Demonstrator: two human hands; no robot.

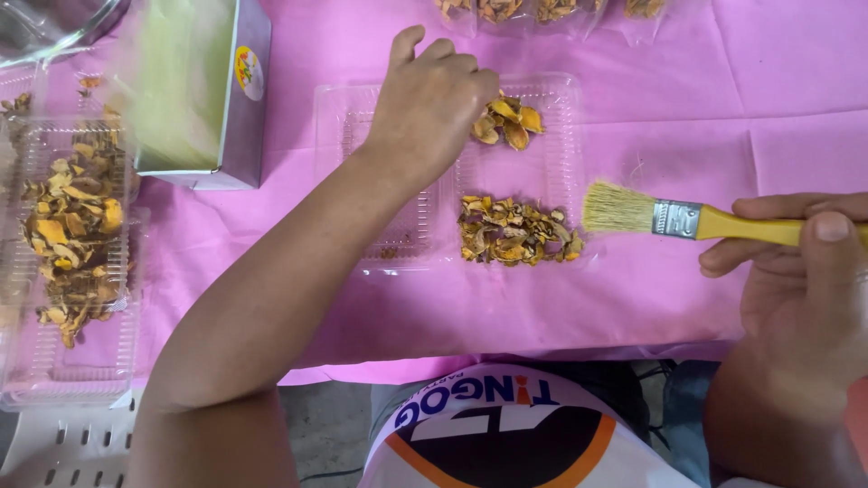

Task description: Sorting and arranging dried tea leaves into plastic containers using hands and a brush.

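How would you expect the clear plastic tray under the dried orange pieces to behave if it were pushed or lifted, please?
The clear plastic tray looks thin-walled, so it would probably flex and slide easily on the pink cloth. The dried pieces seem light and loose, so they would likely scatter if it tilted. The left hand resting at it may steady it.

The paintbrush [687, 220] has a yellow handle, a silver metal ferrule and pale straw-coloured bristles. It lies horizontally in the air, bristles pointing left, gripped at the handle by the right hand [800, 271]. The bristle tips sit just beside the lower heap of dried orange-brown pieces [515, 232], which lies in the near part of the clear plastic tray [561, 172]. The upper heap of dried pieces [508, 122] is smaller and lies at the far part of the tray, touched by the fingertips of the left hand [429, 104].
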